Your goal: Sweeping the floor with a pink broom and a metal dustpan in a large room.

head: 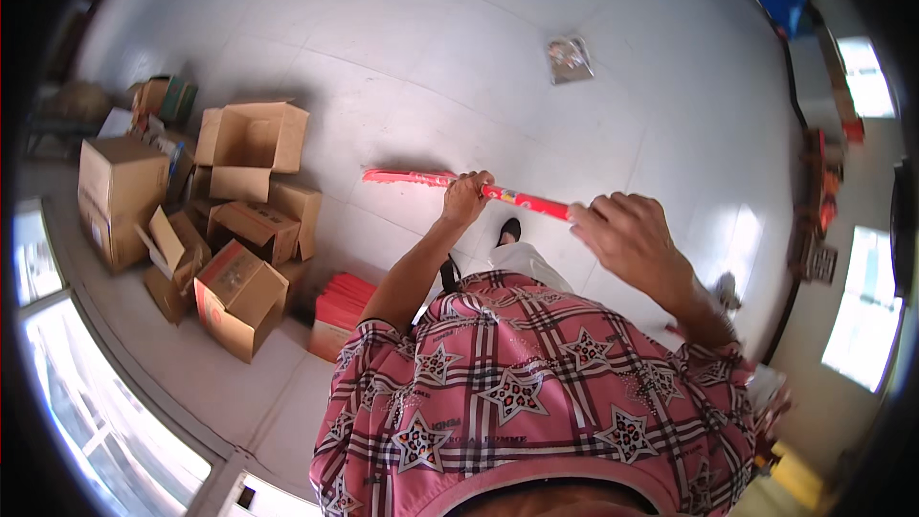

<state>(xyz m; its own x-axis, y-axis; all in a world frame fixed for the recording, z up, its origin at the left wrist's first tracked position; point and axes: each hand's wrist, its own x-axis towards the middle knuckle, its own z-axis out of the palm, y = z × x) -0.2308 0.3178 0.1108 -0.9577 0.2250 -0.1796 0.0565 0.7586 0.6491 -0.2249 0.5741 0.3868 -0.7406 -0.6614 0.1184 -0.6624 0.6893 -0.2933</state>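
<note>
A red patterned handle slants across in front of my body. Around its middle, my left hand is closed, and my right hand grips its upper right end. To the left of my left hand, a red broom head is seen low over or on the pale tiled floor; whether it touches the floor, I cannot tell. The fingers of both hands partly hide the handle.
Several cardboard boxes lie piled on the left, some with flaps up. A box with red contents stands beside my left elbow. A flat, shiny item lies on the floor ahead. Shelf-like items line the right wall.
</note>
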